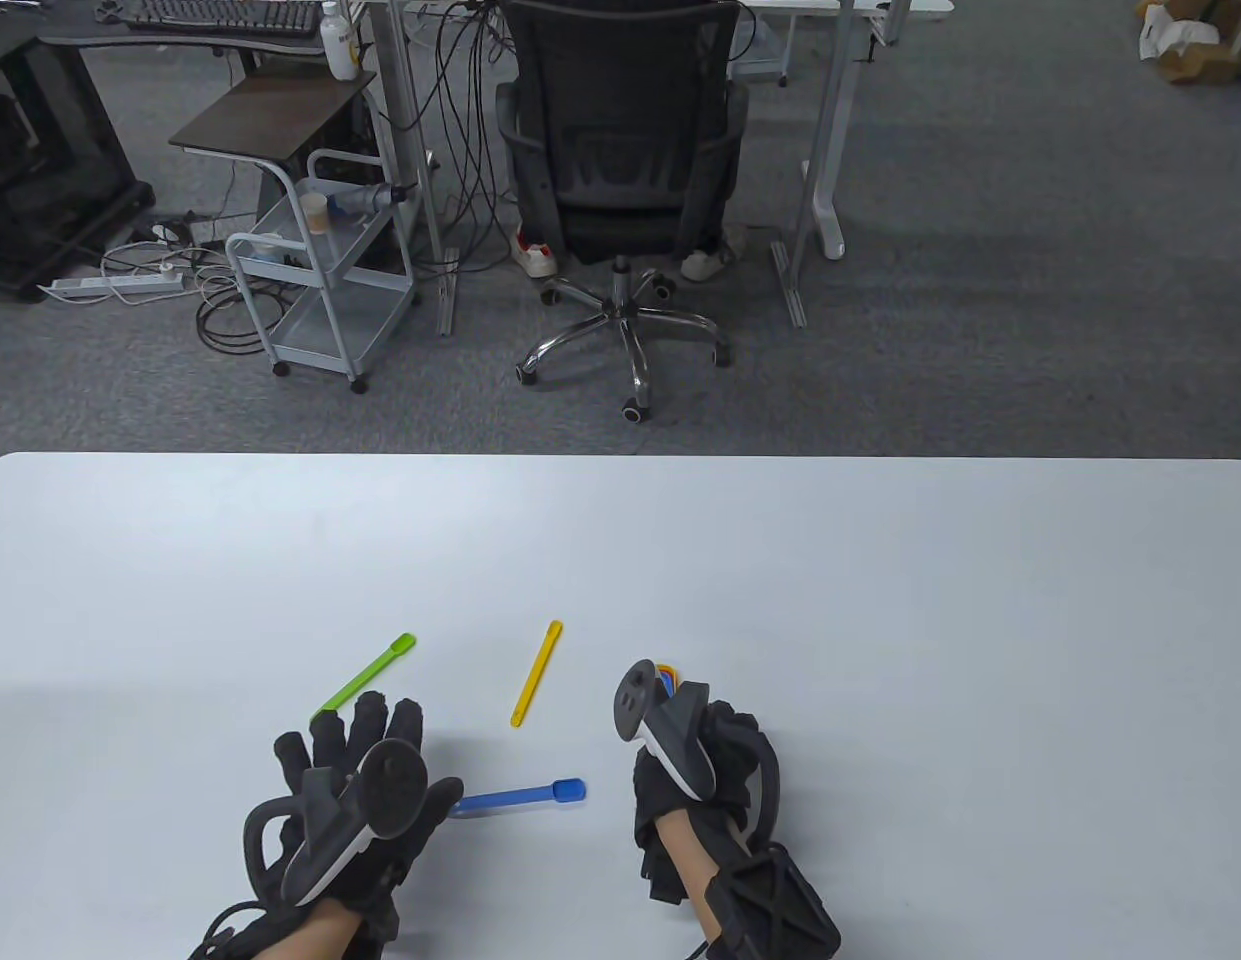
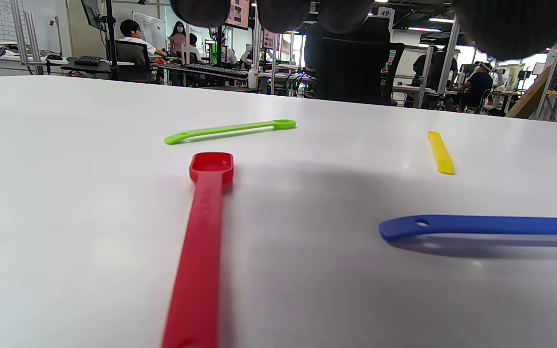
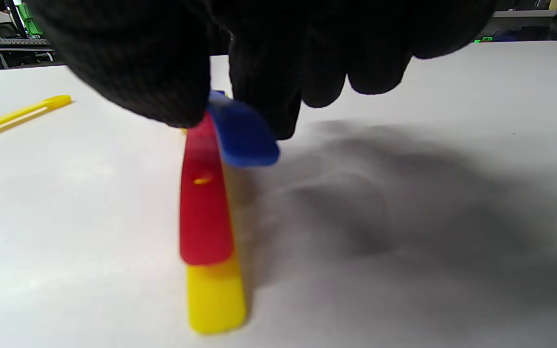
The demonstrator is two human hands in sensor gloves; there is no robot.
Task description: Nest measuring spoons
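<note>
Three loose plastic spoons are seen from above on the smooth white table (image 1: 880, 560): a green spoon (image 1: 364, 678) just beyond the left hand's (image 1: 355, 790) spread, flat fingers, a yellow spoon (image 1: 537, 672) between the hands, a blue spoon (image 1: 520, 796) beside the left thumb. The right hand (image 1: 705, 770) is curled over coloured handles.

From the left wrist, a glossy red spoon (image 2: 200, 251) with a squarish bowl is seen lying below the fingertips (image 2: 283, 12), untouched.

From the right wrist, a stack (image 3: 208, 217) of flat handles, red on yellow with blue askew on top, is pinched by gloved fingers (image 3: 264, 92).
</note>
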